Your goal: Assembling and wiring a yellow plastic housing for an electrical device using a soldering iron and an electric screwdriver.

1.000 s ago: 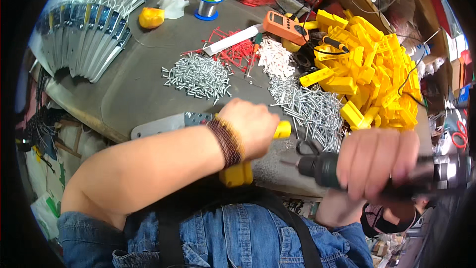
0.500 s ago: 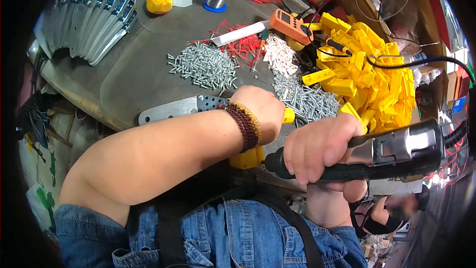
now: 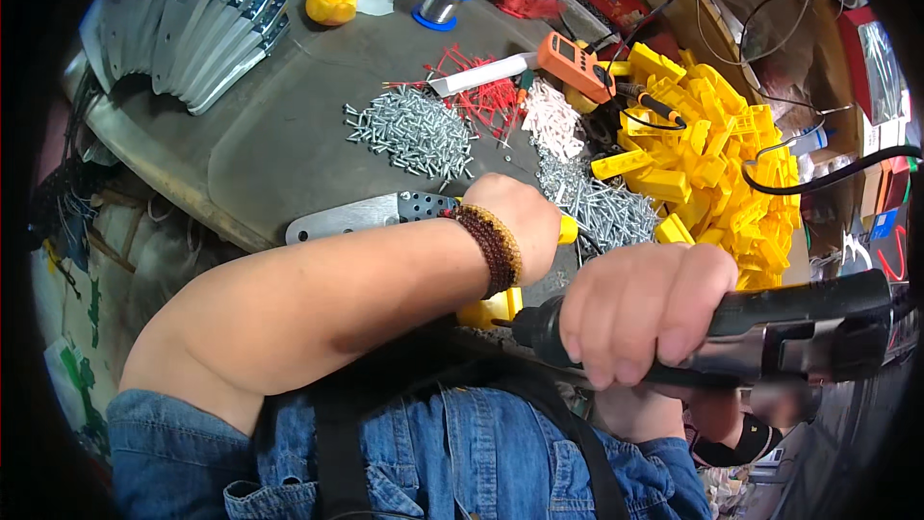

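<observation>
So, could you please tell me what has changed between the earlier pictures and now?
The right hand, gripping the power screwdriver, has swung it from the lower right in towards the yellow part under the left hand; its tip now sits right beside that part. Nothing was taken up or let go. The left hand stays pressed on the metal bracket, and the screw piles lie as before.

- Power driver: matt black and glossy grey plastic.
- Bracket: dull metal.
- Yellow parts beyond the bracket: smooth plastic.
- Screws: shiny metal.
</observation>
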Available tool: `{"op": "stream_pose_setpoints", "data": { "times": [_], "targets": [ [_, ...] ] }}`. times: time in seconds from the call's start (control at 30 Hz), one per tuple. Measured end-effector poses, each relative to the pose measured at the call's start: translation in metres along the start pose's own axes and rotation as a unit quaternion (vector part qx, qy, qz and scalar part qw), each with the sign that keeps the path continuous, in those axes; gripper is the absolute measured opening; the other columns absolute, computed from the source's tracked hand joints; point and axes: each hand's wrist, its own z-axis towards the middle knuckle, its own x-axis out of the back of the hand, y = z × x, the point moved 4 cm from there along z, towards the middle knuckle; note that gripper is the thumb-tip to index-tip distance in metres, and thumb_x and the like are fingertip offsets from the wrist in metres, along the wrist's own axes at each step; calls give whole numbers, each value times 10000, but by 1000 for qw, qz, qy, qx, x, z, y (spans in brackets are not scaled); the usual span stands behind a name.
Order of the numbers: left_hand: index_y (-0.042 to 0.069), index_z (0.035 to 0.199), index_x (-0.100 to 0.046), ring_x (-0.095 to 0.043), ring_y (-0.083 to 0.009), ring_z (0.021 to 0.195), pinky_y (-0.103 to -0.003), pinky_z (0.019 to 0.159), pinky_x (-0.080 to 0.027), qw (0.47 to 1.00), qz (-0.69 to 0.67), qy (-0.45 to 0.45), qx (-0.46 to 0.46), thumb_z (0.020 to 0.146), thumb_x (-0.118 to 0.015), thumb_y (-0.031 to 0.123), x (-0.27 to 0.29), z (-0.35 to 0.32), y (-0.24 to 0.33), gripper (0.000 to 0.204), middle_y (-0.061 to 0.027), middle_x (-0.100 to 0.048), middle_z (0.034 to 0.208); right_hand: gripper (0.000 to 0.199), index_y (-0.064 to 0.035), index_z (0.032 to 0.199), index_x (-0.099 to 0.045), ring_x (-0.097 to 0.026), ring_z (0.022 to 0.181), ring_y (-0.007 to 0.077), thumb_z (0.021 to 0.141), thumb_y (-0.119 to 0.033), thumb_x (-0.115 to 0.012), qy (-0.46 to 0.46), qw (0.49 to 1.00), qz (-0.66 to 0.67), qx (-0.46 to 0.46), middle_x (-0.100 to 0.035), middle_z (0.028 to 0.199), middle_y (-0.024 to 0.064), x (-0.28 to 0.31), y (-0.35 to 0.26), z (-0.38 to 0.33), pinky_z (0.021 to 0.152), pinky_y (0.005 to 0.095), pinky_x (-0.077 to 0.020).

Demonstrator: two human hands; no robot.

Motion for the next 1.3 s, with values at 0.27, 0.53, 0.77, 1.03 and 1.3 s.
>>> {"op": "stream_pose_setpoints", "data": {
  "times": [0.27, 0.53, 0.77, 1.03, 1.3],
  "targets": [
    [99, 1081, -689, -721, -273, 968, -419, 789, -577, 1000, 10, -14, -7, 933, -511, 309, 3, -3, -6, 313, -124, -737, 1027, 590, -4, 917, -587, -601, 728, 226, 659, -409, -931, 104, 993, 44, -28, -628, 825, 116, -10, 31, -2, 680, 368, -479],
    [80, 1073, -671, -708, -329, 869, -463, 770, -547, 998, -6, 22, -63, 931, -514, 345, -16, -14, 21, 338, -146, -706, 942, 407, 33, 990, -675, -619, 623, 242, 788, -296, -803, -42, 999, -26, 21, -663, 779, 106, -21, 25, 3, 550, 364, -501],
    [105, 1069, -695, -644, -340, 940, -432, 817, -520, 995, -88, 51, 7, 908, -644, 415, 16, -88, -37, 353, -150, -642, 957, 281, -45, 883, -551, -615, 567, 237, 822, -206, -772, 122, 983, -95, 101, -632, 742, 106, 14, -25, 4, 533, 364, -496],
    [75, 943, -730, -653, -331, 864, -434, 778, -520, 982, -181, 59, 17, 894, -648, 462, 18, -85, -39, 399, -156, -648, 892, 537, -76, 950, -515, -596, 588, 200, 727, -437, -844, 280, 958, -66, -19, -592, 739, 59, 36, 27, 12, 592, 350, -486],
    [94, 990, -726, -624, -322, 818, -435, 727, -492, 981, -185, 46, 23, 879, -657, 457, 15, -82, -41, 386, -128, -588, 851, 582, -88, 935, -495, -569, 560, 174, 741, -535, -814, 253, 966, -34, -28, -579, 724, 46, 48, 38, 11, 571, 330, -463]
  ]
}}
